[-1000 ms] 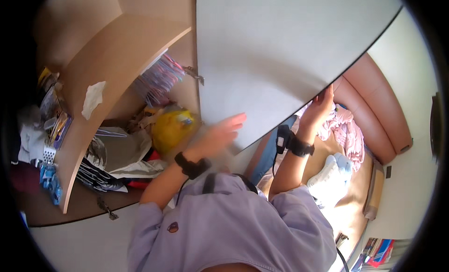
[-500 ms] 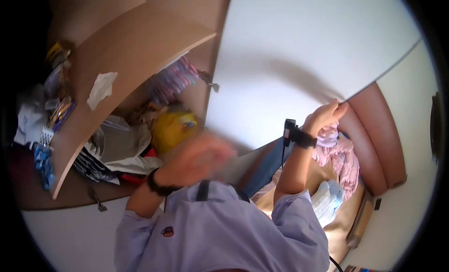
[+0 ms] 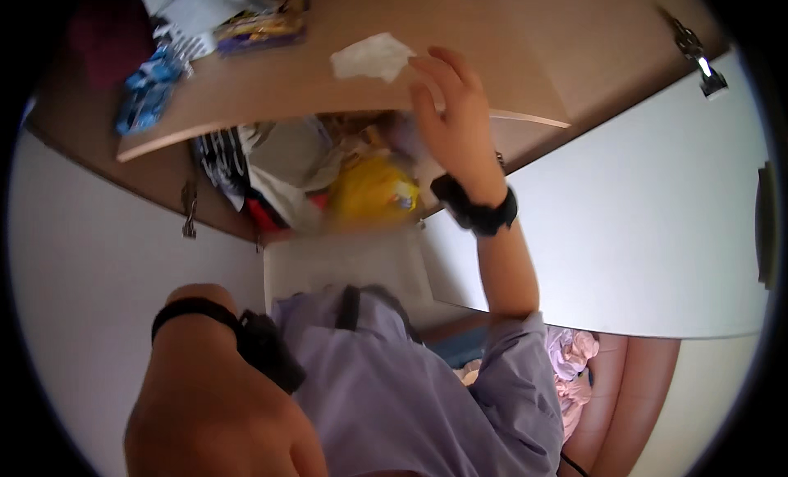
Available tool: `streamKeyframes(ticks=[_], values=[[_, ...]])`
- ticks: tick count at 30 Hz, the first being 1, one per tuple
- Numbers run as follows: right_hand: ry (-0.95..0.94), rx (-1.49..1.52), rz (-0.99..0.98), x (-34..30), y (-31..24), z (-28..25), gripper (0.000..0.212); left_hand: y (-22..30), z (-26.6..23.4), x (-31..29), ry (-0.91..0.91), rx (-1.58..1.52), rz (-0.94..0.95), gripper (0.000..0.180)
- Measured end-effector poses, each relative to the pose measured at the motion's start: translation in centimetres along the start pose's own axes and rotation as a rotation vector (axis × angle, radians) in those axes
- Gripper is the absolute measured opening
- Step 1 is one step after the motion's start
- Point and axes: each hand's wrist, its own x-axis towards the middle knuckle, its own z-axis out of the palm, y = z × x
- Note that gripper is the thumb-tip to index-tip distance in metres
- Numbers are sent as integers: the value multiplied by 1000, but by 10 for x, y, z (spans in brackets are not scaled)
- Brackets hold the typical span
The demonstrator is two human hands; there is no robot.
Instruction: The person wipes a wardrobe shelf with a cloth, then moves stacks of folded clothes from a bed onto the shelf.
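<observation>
Over the front part of the wooden shelf (image 3: 501,58), my right hand (image 3: 455,120) reaches out with thumb and fingers apart. Its fingertips are at the right edge of a crumpled white piece of paper (image 3: 373,58) lying on the shelf; whether they touch it I cannot tell. Nothing shows in this hand. My left hand (image 3: 222,424) is large and close at the lower left, back of the hand showing, a dark band round its wrist. The lower edge cuts off its fingers, so what they do is hidden.
Below the shelf are a yellow bag (image 3: 373,190) and folded cloths (image 3: 291,153). On the shelf's left lie a blue packet (image 3: 152,87) and a purple-yellow packet (image 3: 263,25). A white cabinet door (image 3: 607,239) stands on the right, pink clothes (image 3: 570,358) beyond it.
The view has swung left, bringing the shelf to the middle. My right hand has gone from the door's edge to the paper. My left hand has come back, low and close.
</observation>
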Motion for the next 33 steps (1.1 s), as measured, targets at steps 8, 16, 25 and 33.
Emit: streamKeyframes(ticks=[8, 16, 25, 33], values=[[-502, 5, -220, 44, 40, 40, 23, -4, -74, -20, 101, 524, -437, 19], [-850, 169, -378, 83, 74, 63, 14, -29, -103, 14, 134, 423, -267, 19], [-1035, 231, -535, 106, 97, 59, 35, -63, -149, 68, 107, 635, -250, 20], [-1424, 314, -406, 123, 113, 64, 43, -74, -209, 25, 180, 1848, -1337, 22]])
